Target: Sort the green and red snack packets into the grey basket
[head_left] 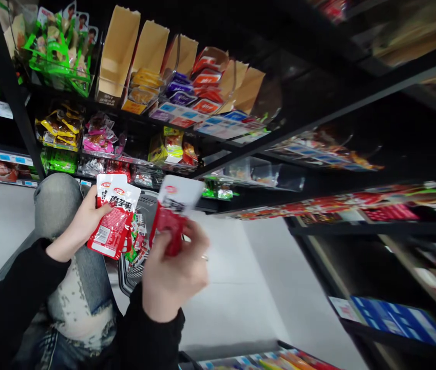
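My left hand (87, 221) is closed on a few red-and-white snack packets (112, 228), fanned so that one overlaps another, with the thumb across the front. In my right hand (175, 272) is one more red-and-white snack packet (177, 198), gripped by its lower part and slightly blurred by motion. Its white top points up and away from me. Behind and below both hands stands a grey shopping basket (127, 280), partly hidden by them, with several small red, green and white packets (138, 239) inside.
Dark shelves ahead hold open cardboard boxes (117, 51), green snack bags (58, 49), yellow packets (61, 126) and pink packets (100, 136). My bent knee (58, 200) is beside the basket. Another shelf (387, 313) rises at the right, over a pale tiled floor (233, 298).
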{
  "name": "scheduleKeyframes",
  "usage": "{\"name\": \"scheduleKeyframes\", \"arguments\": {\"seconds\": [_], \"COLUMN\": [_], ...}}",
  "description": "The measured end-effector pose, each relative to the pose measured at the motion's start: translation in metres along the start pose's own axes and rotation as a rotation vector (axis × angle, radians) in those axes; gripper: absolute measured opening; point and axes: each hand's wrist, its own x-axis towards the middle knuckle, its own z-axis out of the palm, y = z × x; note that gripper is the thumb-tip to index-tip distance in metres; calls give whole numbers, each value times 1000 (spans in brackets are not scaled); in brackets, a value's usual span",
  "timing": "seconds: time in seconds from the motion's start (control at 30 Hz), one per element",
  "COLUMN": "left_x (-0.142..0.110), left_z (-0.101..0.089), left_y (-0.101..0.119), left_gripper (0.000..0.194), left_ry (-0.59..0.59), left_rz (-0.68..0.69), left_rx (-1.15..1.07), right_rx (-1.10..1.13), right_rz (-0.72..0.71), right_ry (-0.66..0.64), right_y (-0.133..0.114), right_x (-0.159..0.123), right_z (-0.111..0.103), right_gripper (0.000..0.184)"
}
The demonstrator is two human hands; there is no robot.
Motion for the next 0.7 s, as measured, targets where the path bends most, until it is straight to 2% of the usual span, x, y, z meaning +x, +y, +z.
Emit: {"name": "scheduleKeyframes", "arguments": {"seconds": [0.13,0.23,0.3,0.37,0.43,0.53,0.6,0.7], "left_x": [-1,-3,-3,-3,-2,-2,-1,-1], "left_z": [3,4,3,3,3,2,2,1], "left_y": [8,12,12,11,9,8,8,7], "left_gripper": [38,38,39,40,40,40,43,44], "left_ry": [38,34,-16,-47,-49,-69,-74,-49], "left_rz": [-20,-55,-88,-105,-104,-103,-109,-115], "left_rx": [-29,-60,-79,-85,-83,-92,-100,-89], "right_rx": [-135,-28,81,169,291,521,596,659], "right_rz": [-340,-375,-303,-162,10,171,209,267], "right_ry": [-330,-404,-376,-377,-482,-665,-674,-670], "right_y": [-17,-12,-4,5,12,17,18,15], "right_x": [-17,-10,0,12,21,27,27,24], "right_z": [8,15,16,16,16,17,17,16], "right_gripper": [30,32,36,44,50,30,21,17]}}
